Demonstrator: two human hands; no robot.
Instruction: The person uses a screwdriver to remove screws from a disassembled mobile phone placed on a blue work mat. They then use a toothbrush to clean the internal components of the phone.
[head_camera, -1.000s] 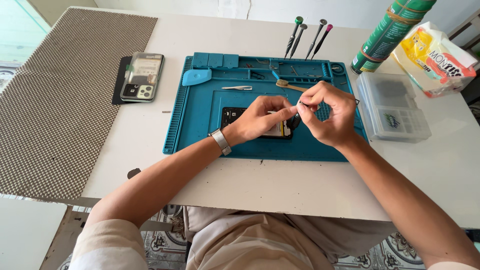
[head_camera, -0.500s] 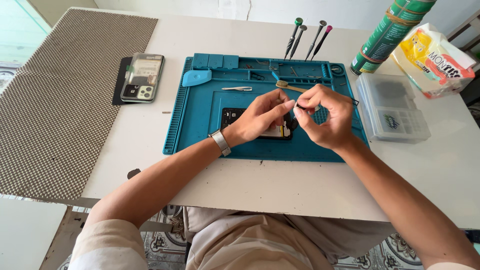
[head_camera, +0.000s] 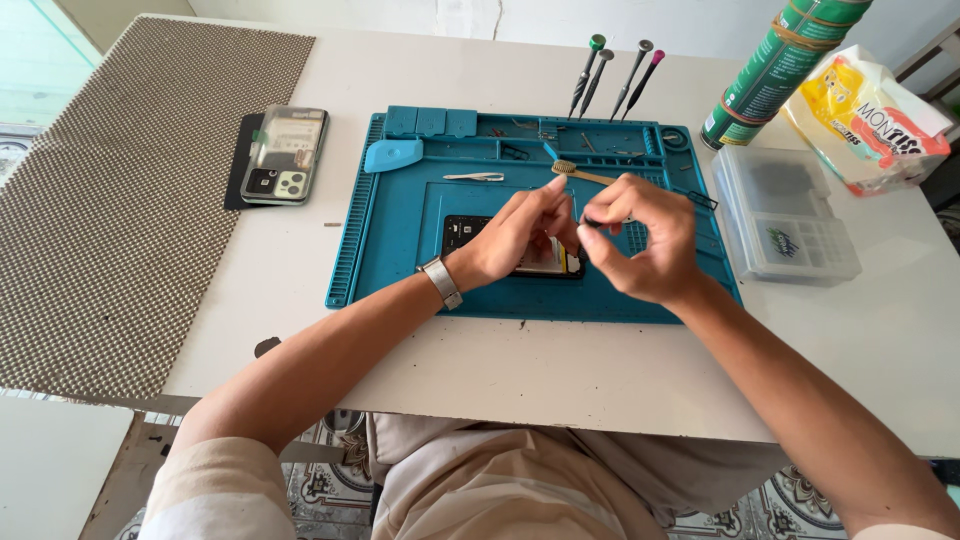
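Fingers of both hands pinch together over the opened phone (head_camera: 470, 232) on the blue repair mat (head_camera: 400, 230), perhaps holding a tiny part; reassembly remains.

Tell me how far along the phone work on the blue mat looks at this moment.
Done: the opened phone lies on the blue mat, with a detached back piece set aside on the table. In hand: the left hand and right hand meet above the phone, pinching something too small to identify. Left: the phone is not closed; tweezers, a brush and four screwdrivers lie out.
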